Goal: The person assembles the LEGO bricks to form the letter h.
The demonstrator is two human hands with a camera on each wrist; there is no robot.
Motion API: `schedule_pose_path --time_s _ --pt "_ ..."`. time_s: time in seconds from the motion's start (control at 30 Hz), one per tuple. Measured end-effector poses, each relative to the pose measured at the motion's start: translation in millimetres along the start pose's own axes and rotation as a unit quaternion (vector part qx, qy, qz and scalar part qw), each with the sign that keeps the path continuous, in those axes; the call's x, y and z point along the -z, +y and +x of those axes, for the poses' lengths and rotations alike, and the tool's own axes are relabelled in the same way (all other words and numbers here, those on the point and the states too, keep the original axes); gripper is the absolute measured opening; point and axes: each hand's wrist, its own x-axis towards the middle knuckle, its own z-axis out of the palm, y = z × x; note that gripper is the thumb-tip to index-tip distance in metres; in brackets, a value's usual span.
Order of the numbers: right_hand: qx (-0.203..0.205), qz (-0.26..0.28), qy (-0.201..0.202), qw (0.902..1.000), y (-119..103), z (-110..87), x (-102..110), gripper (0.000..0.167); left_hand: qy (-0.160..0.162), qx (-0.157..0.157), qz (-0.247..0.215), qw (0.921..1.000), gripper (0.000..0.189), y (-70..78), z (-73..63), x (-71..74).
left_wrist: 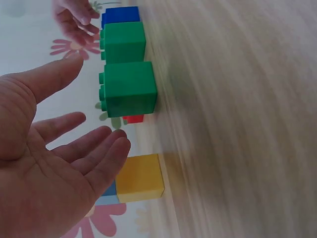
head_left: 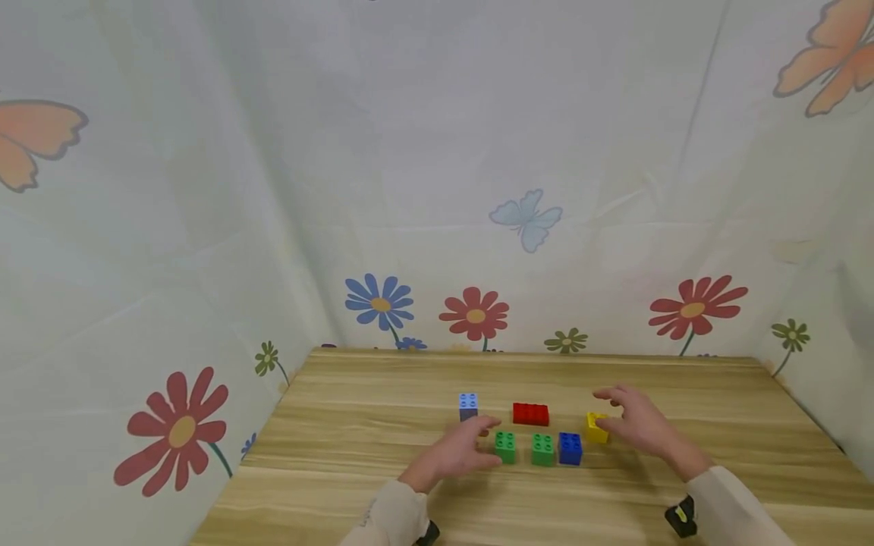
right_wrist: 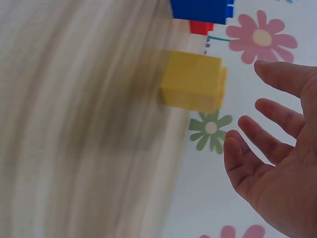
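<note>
My left hand (head_left: 459,453) hovers with fingers spread, just left of a green brick (head_left: 505,447). Beside that brick stands a second green brick (head_left: 542,450), then a dark blue brick (head_left: 570,448). In the left wrist view, a yellow brick (left_wrist: 141,177) lies beyond the left fingers, with a light blue brick (left_wrist: 107,194) on it, partly covered by them. My right hand (head_left: 642,422) is held with parted fingers by another yellow brick (head_left: 597,428); the right wrist view shows a gap between hand and yellow brick (right_wrist: 193,82). Neither hand holds anything.
A red brick (head_left: 530,414) lies behind the green bricks. The wooden table (head_left: 382,379) bears all the bricks. A pale cloth (head_left: 410,152) printed with flowers and butterflies hangs at the back and sides of the table.
</note>
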Motion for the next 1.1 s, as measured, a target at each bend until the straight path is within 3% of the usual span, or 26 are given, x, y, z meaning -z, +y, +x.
schedule_pose_path --time_s 0.47,0.73,1.1 --pt "-0.064 0.084 -0.071 0.9919 24.6 0.6 -15.5 0.059 -0.001 0.016 0.049 0.9987 0.065 2.9 14.0 -11.5" --pt "-0.079 0.104 -0.079 0.9883 30.5 -0.3 -22.5 0.055 -0.006 0.031 0.053 0.9981 0.064 0.0 20.8 -16.7" --pt "-0.056 0.080 -0.082 0.9919 35.3 0.6 -26.6 0.037 0.000 0.022 0.063 0.9978 0.054 -0.5 24.6 -17.7"
